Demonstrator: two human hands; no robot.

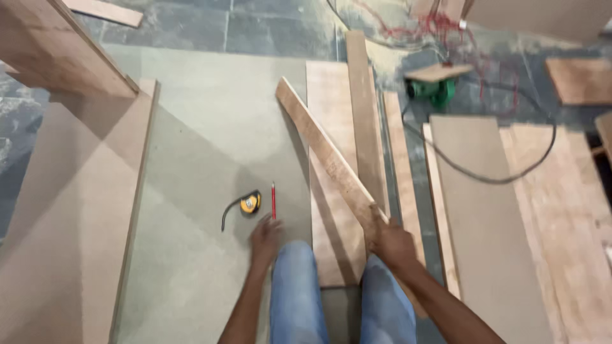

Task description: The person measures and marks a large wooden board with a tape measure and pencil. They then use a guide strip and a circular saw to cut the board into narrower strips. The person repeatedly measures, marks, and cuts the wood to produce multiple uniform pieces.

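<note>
Denim-clad knees [338, 299] are showing at the lower edge, with the right hand [390, 243] gripping the near end of a long wooden strip [325, 153], fingers wrapped around it, the strip angling away across stacked boards [331, 102]. Left hand [265, 238] is resting flat on the grey sheet [210, 127], fingers close together, just beside a red pencil [273, 200] and a yellow tape measure [249, 204]

Green power tool [433, 89] up top, small board [438, 72] resting on it, black cable [484, 175] looping over panels at right. Tangled red wire [440, 28] beyond. Leaning plywood sheet [57, 51] far left.
</note>
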